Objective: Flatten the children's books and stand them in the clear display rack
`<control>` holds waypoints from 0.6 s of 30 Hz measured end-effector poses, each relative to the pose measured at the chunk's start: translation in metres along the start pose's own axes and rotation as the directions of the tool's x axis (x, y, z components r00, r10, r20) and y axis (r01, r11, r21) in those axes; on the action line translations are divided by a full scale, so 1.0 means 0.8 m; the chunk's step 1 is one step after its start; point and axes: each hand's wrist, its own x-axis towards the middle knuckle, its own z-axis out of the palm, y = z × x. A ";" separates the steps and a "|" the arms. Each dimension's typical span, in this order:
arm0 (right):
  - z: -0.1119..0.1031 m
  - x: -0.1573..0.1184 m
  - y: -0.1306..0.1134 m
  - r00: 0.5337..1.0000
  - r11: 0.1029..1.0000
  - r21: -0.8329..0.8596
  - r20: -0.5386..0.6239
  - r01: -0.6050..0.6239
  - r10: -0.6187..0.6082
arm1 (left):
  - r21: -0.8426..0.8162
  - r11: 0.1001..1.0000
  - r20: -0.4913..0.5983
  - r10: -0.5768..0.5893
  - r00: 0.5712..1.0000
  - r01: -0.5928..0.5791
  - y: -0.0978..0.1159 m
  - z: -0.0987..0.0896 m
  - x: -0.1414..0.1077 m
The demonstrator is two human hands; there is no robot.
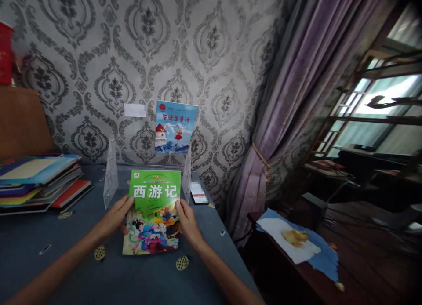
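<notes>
A green book (pixel 153 215) with a colourful picture on its cover is held upright, tilted slightly, above the dark table (pixel 138 283). My left hand (pixel 119 213) grips its left edge, thumb on the cover. On the right edge, my right hand (pixel 187 219) holds it the same way. Just behind the book stands a clear acrylic rack (pixel 111 177), its side panels showing at both sides. A blue book (pixel 176 128) leans upright on the rack's upper right. The fingers behind the green book are mostly hidden.
At the left lies a stack of books (pixel 36 179), beside a brown box (pixel 24 122) and a red basket (pixel 4 54). A phone-like item (pixel 199 194) rests right of the rack. Beyond the table's right edge are a purple curtain (pixel 280 120) and a low stand with blue cloth (pixel 325 256).
</notes>
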 end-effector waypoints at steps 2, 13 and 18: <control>-0.002 0.008 -0.004 0.999 0.999 -0.029 0.006 0.033 -0.033 | -0.009 0.996 0.030 -0.084 0.996 0.085 0.014 0.002 0.005; -0.037 0.155 -0.109 0.977 0.975 -0.095 0.095 0.202 -0.193 | 0.120 0.913 -0.010 0.393 0.919 -0.389 0.184 0.002 0.097; -0.058 0.224 -0.158 0.895 0.888 -0.116 0.065 0.446 -0.441 | 0.318 0.710 -0.135 0.690 0.712 -0.628 0.237 0.001 0.145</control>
